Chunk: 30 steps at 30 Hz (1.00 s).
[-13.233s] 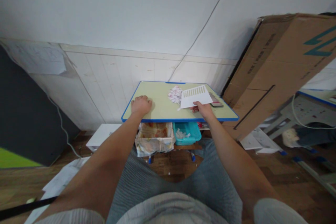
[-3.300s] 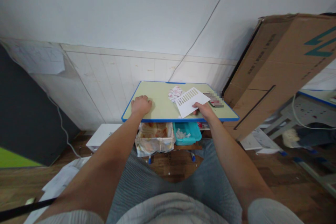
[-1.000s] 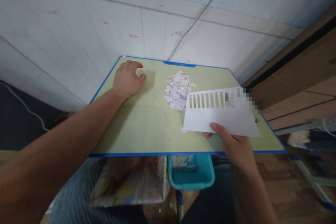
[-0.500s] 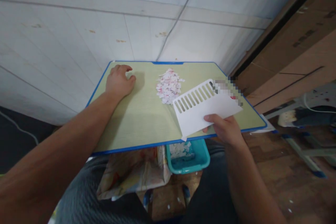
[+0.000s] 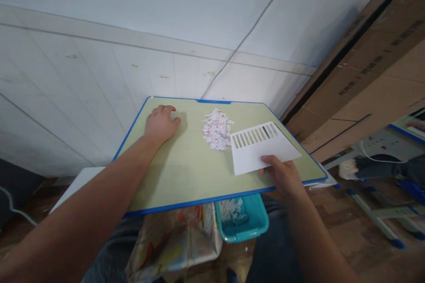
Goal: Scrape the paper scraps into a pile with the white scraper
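My right hand [image 5: 281,172] grips a white flat sheet with a row of long slots [image 5: 252,154] by its near edge, thumb on top. The sheet is over the right part of the pale green tabletop [image 5: 192,172], its left edge right beside a heap of small torn paper scraps [image 5: 217,130], some with pink marks. Whether sheet and heap touch, I cannot tell. On the left part of the tabletop rests my left hand [image 5: 162,124], holding nothing, thumb and fingers curved apart. The sheet hides the fingers under it.
Below the table's near edge hangs or stands a teal plastic basket [image 5: 245,232] with white scraps in it. Left of it is a patterned fabric or plastic bag [image 5: 179,247]. Cardboard boxes [image 5: 361,79] lean at the right; a white wall with a grey cable [image 5: 249,33] stands behind.
The view has tilted up, so the table appears lower. The slotted sheet has turned slightly and drawn away from the heap's near side; a scrap at its lower corner no longer shows.
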{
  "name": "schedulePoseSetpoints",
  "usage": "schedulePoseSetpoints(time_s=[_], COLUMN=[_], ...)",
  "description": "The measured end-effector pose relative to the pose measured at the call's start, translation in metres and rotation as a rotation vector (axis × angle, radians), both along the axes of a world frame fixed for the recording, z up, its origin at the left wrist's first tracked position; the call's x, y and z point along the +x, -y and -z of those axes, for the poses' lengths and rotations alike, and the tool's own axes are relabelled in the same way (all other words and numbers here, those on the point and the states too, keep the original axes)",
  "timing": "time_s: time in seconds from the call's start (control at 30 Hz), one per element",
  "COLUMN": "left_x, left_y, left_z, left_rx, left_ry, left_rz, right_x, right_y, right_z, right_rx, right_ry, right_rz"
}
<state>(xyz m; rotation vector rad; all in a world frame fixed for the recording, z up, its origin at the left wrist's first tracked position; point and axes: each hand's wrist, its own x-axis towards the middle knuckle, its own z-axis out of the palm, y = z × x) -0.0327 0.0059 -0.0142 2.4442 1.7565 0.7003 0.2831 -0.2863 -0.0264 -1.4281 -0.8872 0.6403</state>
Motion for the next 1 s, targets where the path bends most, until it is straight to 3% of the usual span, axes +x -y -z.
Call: schedulePoseSetpoints(time_s=[0.13, 0.27, 0.43, 0.57, 0.7, 0.87, 1.0], left_x=[-0.001, -0.003, -0.004, -0.003, -0.003, -0.003, -0.003], left_y=[-0.001, -0.005, -0.009, -0.007, -0.006, -0.005, -0.005], left_z=[0.001, 0.002, 0.004, 0.004, 0.004, 0.005, 0.005], left_rx=[-0.003, 0.005, 0.033, 0.032, 0.03, 0.029, 0.025], left_ry=[-0.006, 0.026, 0.087, 0.103, 0.116, 0.128, 0.127], left_rz=[-0.001, 0.019, 0.024, 0.035, 0.039, 0.044, 0.039], right_x=[-0.001, -0.004, -0.026, -0.05, -0.063, -0.066, -0.07], right_y=[-0.023, -0.044, -0.057, -0.069, -0.08, -0.083, -0.076], right_z=[-0.012, -0.016, -0.015, -0.024, -0.032, -0.034, -0.03], right_rx=[0.045, 0.01, -0.057, -0.047, -0.038, -0.002, -0.024], right_ry=[-0.004, 0.125, 0.167, 0.099, 0.187, 0.306, 0.328], right_rz=[0.094, 0.162, 0.094, -0.001, -0.105, -0.03, -0.074])
